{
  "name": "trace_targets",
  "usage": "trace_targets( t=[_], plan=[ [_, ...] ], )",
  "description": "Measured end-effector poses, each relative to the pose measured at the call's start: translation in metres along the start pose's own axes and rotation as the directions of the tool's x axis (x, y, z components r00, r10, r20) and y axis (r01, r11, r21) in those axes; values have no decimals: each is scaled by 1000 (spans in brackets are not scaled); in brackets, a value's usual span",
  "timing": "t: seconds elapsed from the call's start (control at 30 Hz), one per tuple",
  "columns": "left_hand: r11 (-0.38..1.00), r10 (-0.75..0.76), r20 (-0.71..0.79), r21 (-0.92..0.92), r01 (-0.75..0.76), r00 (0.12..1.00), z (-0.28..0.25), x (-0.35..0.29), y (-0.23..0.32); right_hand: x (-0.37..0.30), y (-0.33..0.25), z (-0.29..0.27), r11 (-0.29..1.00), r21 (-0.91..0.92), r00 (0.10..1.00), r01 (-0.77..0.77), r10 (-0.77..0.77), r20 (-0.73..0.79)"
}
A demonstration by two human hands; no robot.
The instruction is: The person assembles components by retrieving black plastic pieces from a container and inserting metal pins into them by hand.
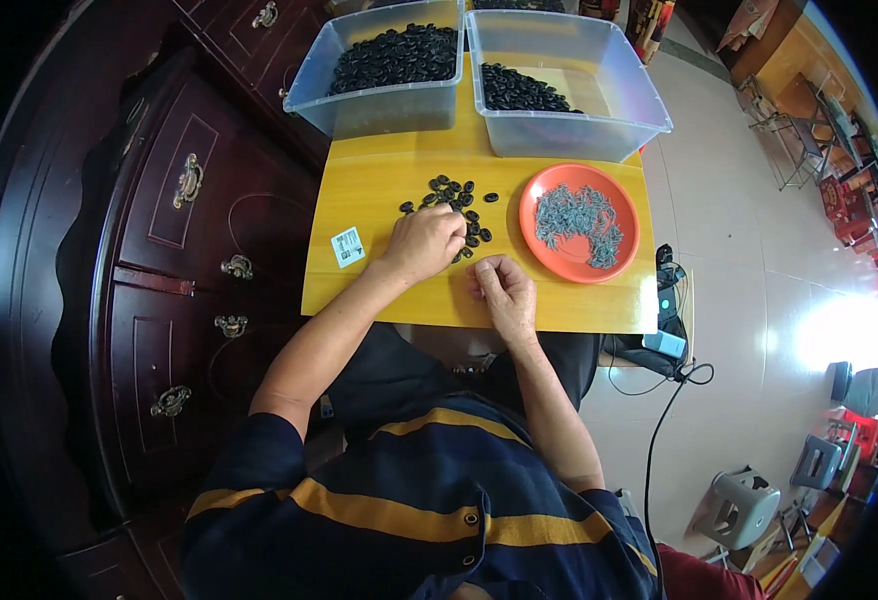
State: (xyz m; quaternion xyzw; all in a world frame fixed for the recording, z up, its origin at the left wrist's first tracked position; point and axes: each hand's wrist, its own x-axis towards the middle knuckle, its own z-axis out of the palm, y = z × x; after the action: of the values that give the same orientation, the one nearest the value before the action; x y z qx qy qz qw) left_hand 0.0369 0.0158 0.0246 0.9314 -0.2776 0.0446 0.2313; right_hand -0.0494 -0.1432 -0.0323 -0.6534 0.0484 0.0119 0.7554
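Note:
On the yellow table lies a loose group of small black oval pieces [486, 235], each with a ring-like rim. My left hand [427, 243] is over the near left part of this group, knuckles up and fingers curled down; what its fingertips hold is hidden. Close to the table's front edge, my right hand [509, 300] has its thumb and fingers pinched together, and anything between them is too small to make out. To its right stands a round orange plate [530, 238] with many small grey pin-like pieces [577, 222] spread in it.
Two translucent plastic bins, a left one [389, 122] and a right one [579, 135], stand at the table's far side with black pieces inside. A white square label [348, 247] lies on the left. Dark wooden cabinets [169, 260] border the left; a black cable [659, 430] hangs at right.

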Motion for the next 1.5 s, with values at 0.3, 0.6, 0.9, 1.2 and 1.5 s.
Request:
trace_targets(
  t=[0.3,0.6,0.9,1.2,1.5],
  plan=[
    [670,-159,182,-702,241,970,3,-12,25,-4,-2,1,961,269,998,65,-57,-37],
    [579,-128,399,-714,395,908,-8,6,25,-12,-12,-8,977,160,983,141,-119,-141],
    [960,215,92,-203,-193,972,32,82,83,-18,-16,-12,932,-271,964,242,-263,-46],
    [892,383,368,90,-443,847,66,115,86,-14,-11,-14,909,-293,951,297,-308,7],
    [797,468,485,129,-590,738,65,130,85,-13,-10,-11,914,-283,954,291,-301,11]
  ],
)
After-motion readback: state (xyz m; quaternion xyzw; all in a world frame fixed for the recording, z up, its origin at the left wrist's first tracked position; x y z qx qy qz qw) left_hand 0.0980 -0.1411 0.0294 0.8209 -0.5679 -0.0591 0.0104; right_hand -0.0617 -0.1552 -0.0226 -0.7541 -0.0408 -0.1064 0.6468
